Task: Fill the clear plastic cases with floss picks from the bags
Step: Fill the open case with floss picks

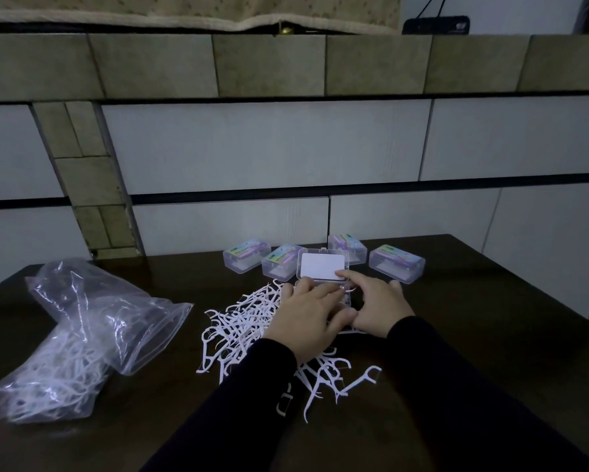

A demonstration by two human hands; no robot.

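Both hands, left (305,313) and right (376,306), press flat-fingered on the open case (323,267); bare counter (490,318) rightward; labels unreadable.

A dark wooden table (473,321) carries a clear plastic bag (92,332) of floss picks at the left, a loose heap of white floss picks (242,321) in the middle, an open clear case (322,267), and behind it four closed cases (397,264), apparently filled.
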